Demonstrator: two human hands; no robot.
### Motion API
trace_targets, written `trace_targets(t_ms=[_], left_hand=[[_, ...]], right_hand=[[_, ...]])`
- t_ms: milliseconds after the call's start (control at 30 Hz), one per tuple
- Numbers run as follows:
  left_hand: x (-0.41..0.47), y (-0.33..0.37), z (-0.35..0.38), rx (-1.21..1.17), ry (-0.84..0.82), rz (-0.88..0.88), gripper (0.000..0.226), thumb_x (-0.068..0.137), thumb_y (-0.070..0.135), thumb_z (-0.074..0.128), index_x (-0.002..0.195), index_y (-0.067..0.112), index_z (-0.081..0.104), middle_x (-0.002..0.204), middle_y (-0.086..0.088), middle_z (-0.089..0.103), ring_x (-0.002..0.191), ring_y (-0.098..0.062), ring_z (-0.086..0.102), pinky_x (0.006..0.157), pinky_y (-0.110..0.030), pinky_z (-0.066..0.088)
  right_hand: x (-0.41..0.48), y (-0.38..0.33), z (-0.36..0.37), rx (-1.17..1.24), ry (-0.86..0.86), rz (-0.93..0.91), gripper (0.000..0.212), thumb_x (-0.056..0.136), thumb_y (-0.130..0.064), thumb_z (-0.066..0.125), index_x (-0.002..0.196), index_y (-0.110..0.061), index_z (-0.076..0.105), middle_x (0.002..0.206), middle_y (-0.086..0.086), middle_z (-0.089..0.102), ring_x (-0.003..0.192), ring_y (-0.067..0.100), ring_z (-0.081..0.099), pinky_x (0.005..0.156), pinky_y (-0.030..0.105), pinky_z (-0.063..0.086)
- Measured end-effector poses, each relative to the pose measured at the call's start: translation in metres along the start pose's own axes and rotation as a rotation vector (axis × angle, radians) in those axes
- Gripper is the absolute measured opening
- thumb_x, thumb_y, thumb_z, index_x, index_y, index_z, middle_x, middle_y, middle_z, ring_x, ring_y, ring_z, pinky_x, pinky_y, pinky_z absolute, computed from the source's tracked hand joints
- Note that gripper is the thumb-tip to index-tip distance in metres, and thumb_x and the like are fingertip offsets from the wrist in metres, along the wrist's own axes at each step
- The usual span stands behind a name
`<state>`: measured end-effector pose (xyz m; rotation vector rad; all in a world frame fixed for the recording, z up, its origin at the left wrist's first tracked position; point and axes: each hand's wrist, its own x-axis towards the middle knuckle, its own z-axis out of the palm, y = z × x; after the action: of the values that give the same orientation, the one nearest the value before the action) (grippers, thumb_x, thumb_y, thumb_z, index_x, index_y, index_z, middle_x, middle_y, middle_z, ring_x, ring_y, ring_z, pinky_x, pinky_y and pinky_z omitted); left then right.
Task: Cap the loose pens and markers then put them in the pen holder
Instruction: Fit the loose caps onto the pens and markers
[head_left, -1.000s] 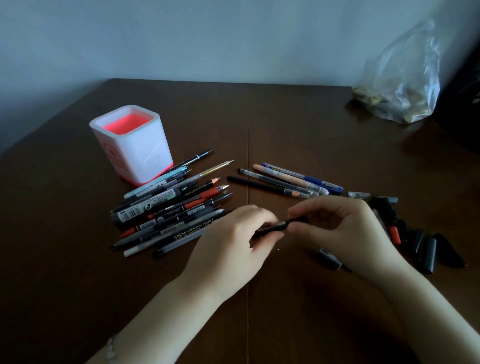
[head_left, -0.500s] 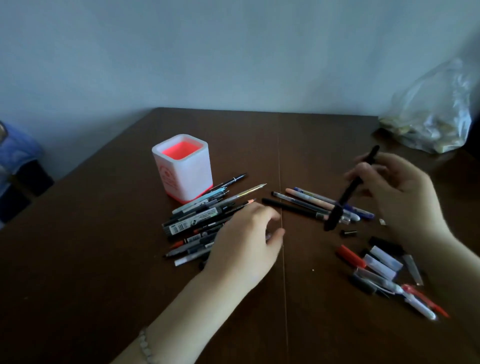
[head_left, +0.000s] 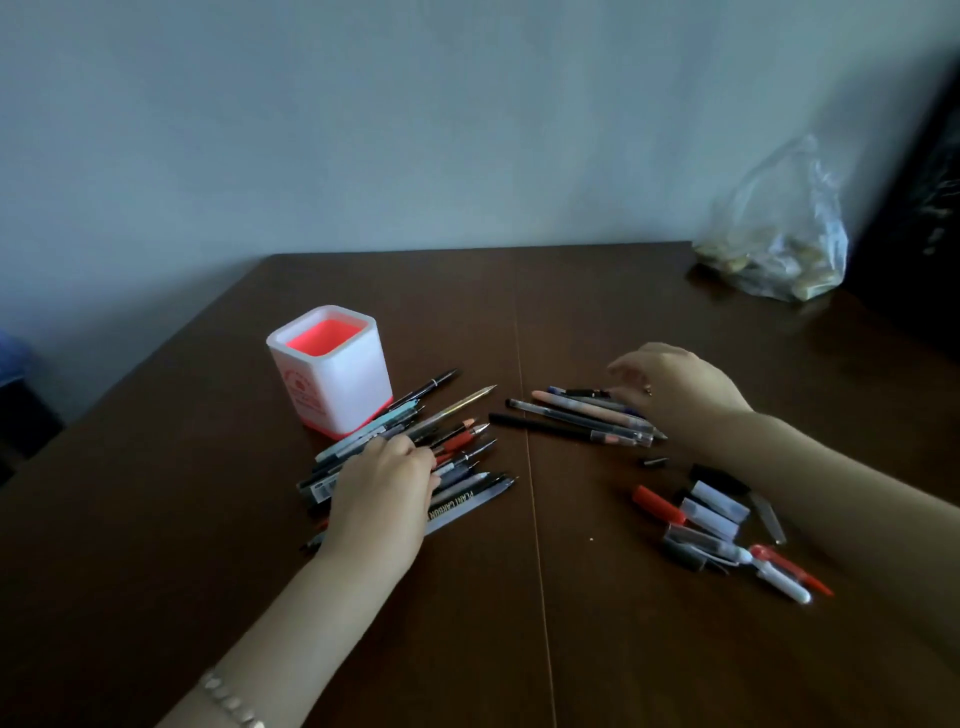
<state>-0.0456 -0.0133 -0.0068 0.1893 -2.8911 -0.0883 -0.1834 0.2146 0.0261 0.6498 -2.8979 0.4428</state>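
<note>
Pens (head_left: 415, 441) lie heaped at 5 o'clock of the pen holder (head_left: 332, 369), under your left hand (head_left: 382, 488); its grip is hidden. Your right hand (head_left: 675, 389) rests fingers spread and empty on the capped pens (head_left: 576, 415) at 3 o'clock.

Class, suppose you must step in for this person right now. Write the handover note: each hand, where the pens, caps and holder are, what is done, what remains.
Left hand: resting on the big pen pile beside the holder; grip unclear.
Right hand: over the far end of the small pen row, fingers spread, blurred; cannot tell if it holds anything.
Holder: upright, no pens showing in it.
Caps: scattered near the right forearm, with a few pens among them.
Done: nothing in the holder yet; which pens are capped is hard to tell.
Left: cap the open pens, then put all pens in the holder.
</note>
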Motion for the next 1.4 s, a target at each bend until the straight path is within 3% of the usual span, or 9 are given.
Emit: trace_targets(t_ms=[133, 233, 400, 600, 800, 967, 1133, 1300, 1400], left_hand=[[-0.001, 0.008, 0.003, 0.01, 0.06, -0.026, 0.024, 0.097, 0.025, 0.036, 0.114, 0.016, 0.05, 0.107, -0.002, 0.056, 0.092, -0.013, 0.054, 0.072, -0.022, 0.043], [-0.001, 0.029, -0.003, -0.413, 0.096, -0.056, 0.015, 0.095, 0.021, 0.04, 0.107, 0.016, 0.048, 0.093, 0.002, 0.06, 0.077, -0.011, 0.06, 0.064, -0.022, 0.047], [0.008, 0.071, -0.016, -1.353, -0.276, -0.312, 0.015, 0.089, 0.01, 0.054, 0.104, 0.014, 0.058, 0.078, -0.005, 0.069, 0.066, -0.016, 0.07, 0.05, -0.022, 0.054], [0.01, 0.071, -0.012, -1.76, -0.432, -0.492, 0.017, 0.089, 0.006, 0.051, 0.102, 0.006, 0.062, 0.076, -0.008, 0.073, 0.077, -0.026, 0.071, 0.055, -0.028, 0.058], [0.009, 0.063, -0.008, -1.767, -0.444, -0.452, 0.015, 0.089, 0.007, 0.051, 0.101, 0.009, 0.06, 0.078, -0.01, 0.073, 0.073, -0.024, 0.071, 0.052, -0.027, 0.056], [0.006, 0.062, -0.006, -1.627, -0.466, -0.387, 0.014, 0.089, 0.004, 0.05, 0.1, 0.003, 0.059, 0.066, -0.007, 0.067, 0.048, -0.01, 0.046, 0.038, -0.016, 0.03], [0.003, 0.064, -0.004, -1.525, -0.507, -0.331, 0.014, 0.09, 0.009, 0.051, 0.098, 0.004, 0.061, 0.067, -0.005, 0.065, 0.047, -0.008, 0.039, 0.04, -0.016, 0.025], [0.0, 0.064, -0.001, -1.465, -0.46, -0.279, 0.016, 0.086, 0.02, 0.056, 0.097, 0.013, 0.066, 0.068, -0.004, 0.065, 0.045, -0.007, 0.038, 0.04, -0.017, 0.026], [0.0, 0.064, 0.004, -1.327, -0.357, -0.215, 0.014, 0.085, 0.021, 0.056, 0.094, 0.018, 0.066, 0.065, 0.001, 0.066, 0.043, -0.003, 0.043, 0.04, -0.013, 0.032]], right_hand=[[-0.037, 0.023, -0.02, 0.003, -0.013, 0.025, 0.023, 0.088, -0.022, 0.055, 0.11, -0.024, 0.062, 0.106, -0.005, 0.059, 0.095, 0.012, 0.055, 0.081, 0.031, 0.049], [-0.058, 0.039, -0.032, 0.003, -0.076, 0.066, 0.019, 0.087, -0.02, 0.056, 0.104, -0.026, 0.064, 0.104, -0.006, 0.06, 0.09, 0.009, 0.054, 0.08, 0.027, 0.049], [-0.067, 0.032, -0.022, 0.033, -0.138, -0.001, 0.02, 0.087, -0.024, 0.057, 0.105, -0.027, 0.064, 0.105, -0.009, 0.058, 0.092, 0.003, 0.05, 0.083, 0.02, 0.045], [-0.049, 0.019, 0.004, -0.033, -0.166, -0.028, 0.026, 0.091, -0.028, 0.051, 0.114, -0.029, 0.061, 0.113, -0.006, 0.053, 0.103, 0.012, 0.05, 0.084, 0.028, 0.047], [-0.047, 0.016, 0.016, 0.011, -0.125, 0.023, 0.023, 0.091, -0.028, 0.049, 0.112, -0.024, 0.057, 0.108, -0.005, 0.056, 0.096, 0.01, 0.051, 0.078, 0.021, 0.043], [-0.065, -0.007, 0.004, 0.708, 0.131, 0.129, 0.014, 0.087, -0.019, 0.056, 0.09, -0.032, 0.061, 0.072, -0.01, 0.063, 0.064, 0.002, 0.06, 0.058, 0.014, 0.048], [-0.077, -0.011, -0.004, 1.182, 0.055, 0.268, 0.013, 0.079, -0.016, 0.061, 0.083, -0.026, 0.068, 0.063, -0.007, 0.068, 0.06, 0.0, 0.061, 0.058, 0.009, 0.05], [-0.081, 0.001, -0.022, 1.077, 0.053, 0.328, 0.008, 0.078, -0.017, 0.06, 0.08, -0.022, 0.067, 0.068, -0.004, 0.07, 0.059, 0.003, 0.062, 0.055, 0.013, 0.053], [-0.08, 0.031, -0.034, 0.623, 0.129, 0.427, 0.008, 0.081, -0.024, 0.062, 0.087, -0.028, 0.065, 0.076, -0.009, 0.065, 0.067, 0.009, 0.061, 0.051, 0.02, 0.046]])
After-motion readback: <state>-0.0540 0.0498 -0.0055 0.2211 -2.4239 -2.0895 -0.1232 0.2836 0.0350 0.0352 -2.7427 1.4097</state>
